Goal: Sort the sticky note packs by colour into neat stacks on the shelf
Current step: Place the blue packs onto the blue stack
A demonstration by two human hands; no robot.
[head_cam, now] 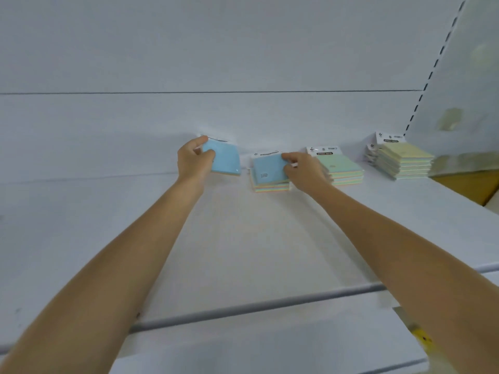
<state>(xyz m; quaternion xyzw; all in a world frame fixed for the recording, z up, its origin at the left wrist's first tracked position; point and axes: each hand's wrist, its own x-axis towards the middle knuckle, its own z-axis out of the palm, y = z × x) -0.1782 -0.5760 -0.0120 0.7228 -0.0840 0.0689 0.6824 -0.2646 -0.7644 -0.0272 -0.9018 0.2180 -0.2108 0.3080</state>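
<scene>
My left hand (195, 159) grips a blue sticky note pack (226, 159), held tilted above the white shelf (243, 238) near the back wall. To its right lies a short stack topped by a blue pack (270, 171); my right hand (305, 168) rests on its right edge with fingers pinching the top pack's upper right corner. Further right lies a green-topped stack (341, 164), partly hidden by my right hand. A taller yellow-topped stack (402, 159) stands at the far right by the upright.
The shelf's front lip (256, 307) runs across below my forearms. A slotted upright (429, 74) and side panel close the right end. A brown cardboard box (469, 187) sits beyond the shelf's right edge. A yellow tag (421, 338) marks the lower right.
</scene>
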